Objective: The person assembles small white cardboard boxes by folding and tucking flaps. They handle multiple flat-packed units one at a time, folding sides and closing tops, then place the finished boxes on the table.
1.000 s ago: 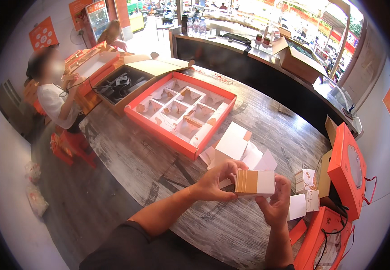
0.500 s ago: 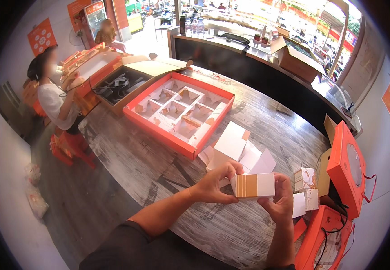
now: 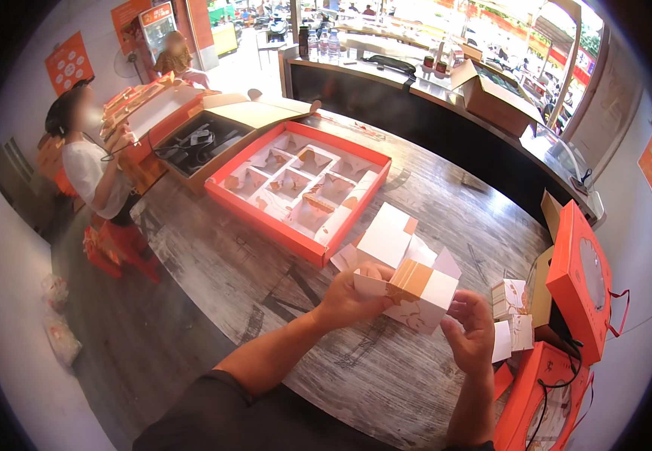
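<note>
Small white box [image 3: 425,295] with tan band [image 3: 410,278], held tilted in left hand [image 3: 347,302]
Pale lines across the band, faint print on the near side; white flap [image 3: 369,283] at the left end, seemingly open.

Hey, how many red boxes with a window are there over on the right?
2. One upper red box stands tilted beyond the right hand; the lower red box sits nearer, below it in the picture, partly cut off. Others could be hidden behind them.
</note>
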